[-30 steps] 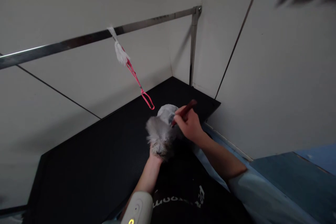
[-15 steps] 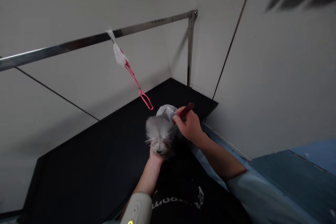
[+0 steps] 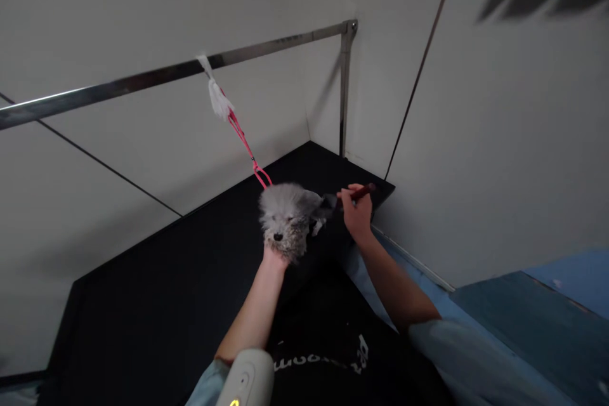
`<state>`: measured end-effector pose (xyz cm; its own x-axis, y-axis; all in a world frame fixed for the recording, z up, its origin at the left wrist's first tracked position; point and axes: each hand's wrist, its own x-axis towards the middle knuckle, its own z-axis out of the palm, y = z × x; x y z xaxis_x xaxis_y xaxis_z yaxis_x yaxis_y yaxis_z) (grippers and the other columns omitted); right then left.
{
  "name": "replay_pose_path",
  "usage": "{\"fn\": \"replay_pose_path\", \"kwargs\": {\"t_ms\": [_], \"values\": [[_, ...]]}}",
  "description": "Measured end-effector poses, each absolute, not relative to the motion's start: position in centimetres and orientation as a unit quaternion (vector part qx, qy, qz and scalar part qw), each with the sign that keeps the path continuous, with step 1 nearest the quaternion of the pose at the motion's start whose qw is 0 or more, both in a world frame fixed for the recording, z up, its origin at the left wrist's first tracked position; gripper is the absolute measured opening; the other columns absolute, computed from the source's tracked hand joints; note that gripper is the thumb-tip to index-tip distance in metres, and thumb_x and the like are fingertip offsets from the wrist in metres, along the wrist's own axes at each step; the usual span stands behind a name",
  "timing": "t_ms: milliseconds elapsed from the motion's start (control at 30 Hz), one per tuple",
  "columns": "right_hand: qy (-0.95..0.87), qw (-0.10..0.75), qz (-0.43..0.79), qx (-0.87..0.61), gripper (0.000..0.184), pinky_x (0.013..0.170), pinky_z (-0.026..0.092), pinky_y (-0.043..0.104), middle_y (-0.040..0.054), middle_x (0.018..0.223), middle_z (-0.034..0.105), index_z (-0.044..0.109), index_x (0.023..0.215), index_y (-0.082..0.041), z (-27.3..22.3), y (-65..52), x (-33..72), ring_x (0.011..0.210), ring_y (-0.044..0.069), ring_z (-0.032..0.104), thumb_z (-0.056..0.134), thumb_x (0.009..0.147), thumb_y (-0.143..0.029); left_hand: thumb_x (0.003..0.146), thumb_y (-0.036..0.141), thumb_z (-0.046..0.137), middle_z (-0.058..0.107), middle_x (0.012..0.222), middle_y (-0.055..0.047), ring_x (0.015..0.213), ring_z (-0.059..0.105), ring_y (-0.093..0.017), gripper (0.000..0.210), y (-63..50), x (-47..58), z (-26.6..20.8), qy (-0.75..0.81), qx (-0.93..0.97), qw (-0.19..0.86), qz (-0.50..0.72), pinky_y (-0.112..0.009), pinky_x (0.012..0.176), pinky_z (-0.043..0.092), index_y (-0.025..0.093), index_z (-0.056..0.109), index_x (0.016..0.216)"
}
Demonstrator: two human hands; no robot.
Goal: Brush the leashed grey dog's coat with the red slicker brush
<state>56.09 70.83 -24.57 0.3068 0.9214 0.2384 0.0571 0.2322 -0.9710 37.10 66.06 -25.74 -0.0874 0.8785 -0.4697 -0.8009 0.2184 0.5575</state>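
Grey, fluffy fur fills the middle of the view: a small grey-and-white dog (image 3: 288,219) stands on the black, textured rubber tabletop (image 3: 166,292) that sits in the corner of two pale panelled walls (image 3: 499,108). The person's left hand (image 3: 272,255) comes up from below and cups the dog's chin, its fingers closed on the muzzle fur and mostly hidden by it, a hold that keeps the face lifted and turned toward the camera. The right hand (image 3: 356,210) sits just beside the dog's head, fingers pinched narrow around the dark red handle of a grooming brush (image 3: 349,195), whose head meets the fur at the side of the dog's head. A thin pink leash (image 3: 245,143) runs taut from a white cloth knot on the steel overhead bar (image 3: 190,66) down to the dog's neck, so the animal appears tethered in place. The bar joins a steel upright post (image 3: 343,89) at the tabletop's far corner. A white handheld device with a lit yellow mark (image 3: 245,384) shows at the bottom edge, near the person's dark apron (image 3: 333,355).
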Motion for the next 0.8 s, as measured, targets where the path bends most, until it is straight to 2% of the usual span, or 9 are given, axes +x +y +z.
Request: {"fn": "replay_pose_path", "kwargs": {"t_ms": [100,167,233,367,433,500,567,700,800], "values": [[-0.533,0.511,0.465,-0.488,0.025,0.057,0.05,0.034,0.0004,0.066,0.064,0.061,0.096,-0.023,-26.2,68.9,55.2,0.055,0.019,0.058,0.06,0.082,-0.044,0.086,0.024,0.061,0.076,0.082,-0.006,0.077,0.073,-0.023,0.016,67.2,38.8,-24.7,0.406,0.063,0.645,0.644,-0.036,0.075,0.063,0.017,0.071,0.096],[-0.58,0.453,0.495,-0.462,0.026,0.056,0.049,0.031,-0.0011,0.067,0.065,0.063,0.095,-0.022,-27.0,67.7,53.8,0.055,0.018,0.059,0.065,0.077,-0.041,0.084,0.023,0.065,0.075,0.079,-0.005,0.072,0.072,-0.021,0.011,67.7,40.4,-24.9,0.431,0.094,0.617,0.652,-0.033,0.072,0.061,0.017,0.071,0.091],[-0.601,0.451,0.476,-0.457,0.021,0.062,0.051,0.029,-0.0007,0.069,0.067,0.063,0.089,-0.021,-27.2,67.2,52.5,0.062,0.017,0.062,0.067,0.076,-0.038,0.082,0.023,0.067,0.07,0.066,-0.002,0.06,0.066,-0.017,0.006,67.9,41.5,-25.5,0.476,0.142,0.584,0.642,-0.028,0.065,0.056,0.017,0.069,0.082],[-0.623,0.462,0.43,-0.463,0.018,0.063,0.048,0.028,-0.0004,0.062,0.066,0.058,0.071,-0.022,-26.4,68.2,52.1,0.061,0.017,0.063,0.058,0.085,-0.035,0.084,0.027,0.065,0.048,0.046,0.005,0.043,0.044,-0.011,0.022,67.7,40.5,-25.9,0.558,0.248,0.547,0.573,-0.024,0.051,0.043,0.019,0.058,0.065],[-0.653,0.45,0.385,-0.472,0.024,0.06,0.044,0.026,-0.001,0.059,0.062,0.054,0.065,-0.023,-25.8,68.7,52.8,0.06,0.017,0.061,0.059,0.086,-0.035,0.078,0.021,0.071,0.058,0.058,0.003,0.055,0.053,-0.013,0.012,67.2,38.6,-25.4,0.572,0.272,0.504,0.587,-0.024,0.06,0.048,0.019,0.061,0.072],[-0.686,0.435,0.337,-0.477,0.03,0.059,0.041,0.025,-0.0012,0.056,0.059,0.05,0.061,-0.023,-25.1,69.0,53.5,0.059,0.017,0.06,0.061,0.086,-0.035,0.066,0.014,0.081,0.068,0.089,-0.001,0.089,0.065,-0.019,0.03,66.7,36.8,-24.3,0.596,0.344,0.31,0.656,-0.027,0.084,0.052,0.02,0.064,0.09],[-0.715,0.424,0.298,-0.47,0.031,0.061,0.041,0.026,-0.0005,0.057,0.058,0.05,0.06,-0.023,-24.4,69.1,54.0,0.059,0.017,0.06,0.061,0.086,-0.034,0.062,0.017,0.086,0.067,0.119,-0.007,0.12,0.059,-0.025,0.045,66.5,35.8,-22.9,0.563,0.449,0.212,0.66,-0.035,0.107,0.045,0.022,0.064,0.101],[-0.758,0.415,0.264,-0.428,0.025,0.067,0.041,0.028,0.0017,0.065,0.063,0.053,0.064,-0.022,-23.3,69.0,54.4,0.065,0.018,0.059,0.061,0.087,-0.03,0.054,0.028,0.095,0.065,0.126,-0.014,0.129,0.055,-0.037,0.044,68.5,35.9,-19.5,0.482,0.666,0.258,0.507,-0.048,0.119,0.035,0.021,0.068,0.088],[-0.767,0.401,0.288,-0.41,0.022,0.069,0.041,0.028,0.0014,0.066,0.062,0.053,0.066,-0.021,-22.7,69.1,54.9,0.065,0.016,0.057,0.06,0.087,-0.027,0.069,0.04,0.086,0.067,0.126,-0.016,0.133,0.053,-0.039,0.029,71.1,36.1,-17.5,0.417,0.793,0.233,0.378,-0.053,0.121,0.032,0.021,0.066,0.076]]}}
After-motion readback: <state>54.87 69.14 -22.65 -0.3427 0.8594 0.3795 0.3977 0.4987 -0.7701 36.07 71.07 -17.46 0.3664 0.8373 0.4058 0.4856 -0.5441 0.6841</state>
